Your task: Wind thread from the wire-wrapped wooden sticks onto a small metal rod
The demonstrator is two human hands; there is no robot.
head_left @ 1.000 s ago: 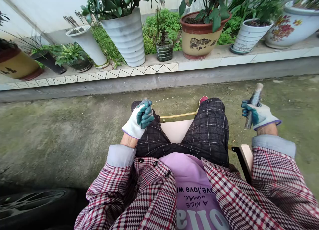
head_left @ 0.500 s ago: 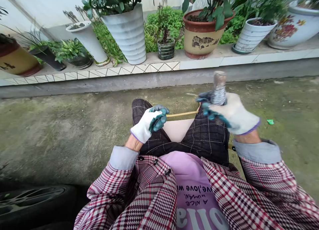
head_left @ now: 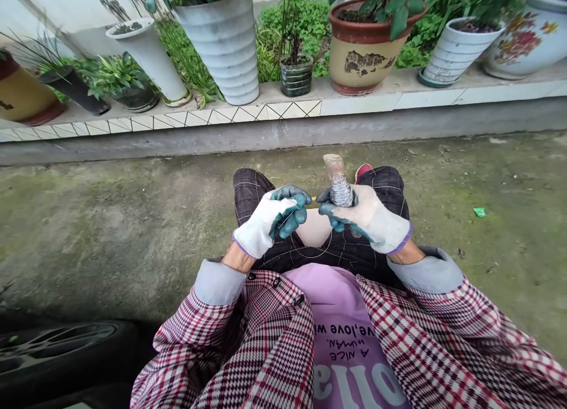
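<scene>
I sit with both gloved hands above my lap, close together. My right hand (head_left: 367,217), in a white glove with teal fingers, is wrapped round a spool of thin grey wire (head_left: 339,186) that stands upright. My left hand (head_left: 272,220), in the same kind of glove, is closed in a pinch just left of the spool, and what it pinches is too thin to make out. A thin bamboo stick (head_left: 313,199) lies across my knees behind the hands. My legs are in dark checked trousers (head_left: 257,190).
A tiled ledge (head_left: 354,105) ahead carries several potted plants, among them a ribbed white pot (head_left: 225,43) and a brown pot (head_left: 365,55). Mossy concrete ground (head_left: 110,220) lies all round. A dark tyre-like object (head_left: 53,353) sits at lower left.
My right hand has swung the wire spool in from the far right to the middle, beside my left hand. My left hand shifted slightly right. The view tilted down a little.
</scene>
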